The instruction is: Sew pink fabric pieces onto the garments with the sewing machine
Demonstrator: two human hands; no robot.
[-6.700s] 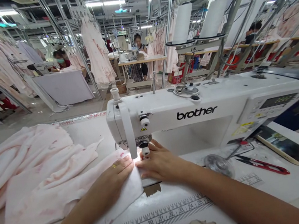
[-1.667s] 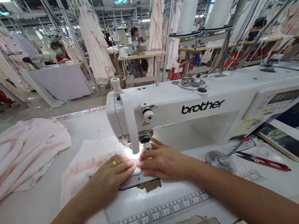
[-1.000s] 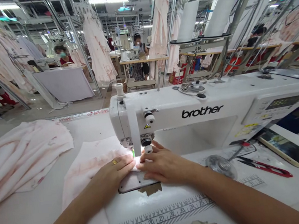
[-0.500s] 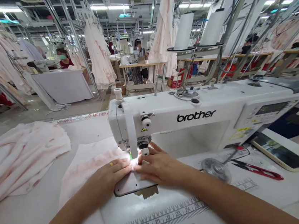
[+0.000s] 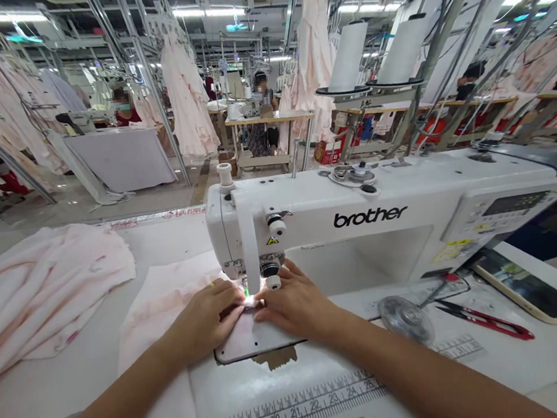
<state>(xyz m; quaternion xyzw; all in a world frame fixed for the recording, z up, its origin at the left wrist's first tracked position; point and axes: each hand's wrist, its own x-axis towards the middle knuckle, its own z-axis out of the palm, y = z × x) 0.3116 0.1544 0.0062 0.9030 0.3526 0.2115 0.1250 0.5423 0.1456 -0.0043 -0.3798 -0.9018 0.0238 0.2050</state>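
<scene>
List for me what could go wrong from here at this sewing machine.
Pricked finger: the fingertips of the left hand and right hand are close to the needle end of the sewing machine, so a slip might put one underneath.

Crooked cloth: the pink cloth runs beneath the left forearm, which could pin it and pull it off line.

Knocked tool: the red snips lie to the right of the right forearm; a sideways sweep might catch them.

I read this, from afar, as a garment-sewing workshop: a sewing machine (image 5: 312, 198) fills three o'clock in my view, thread cones (image 5: 350, 56) stand at one, pale pink garments (image 5: 189, 102) hang at eleven, and I see a person (image 5: 259, 141) behind a work table (image 5: 293, 115) at twelve, a co-worker (image 5: 128, 116) at ten.
</scene>
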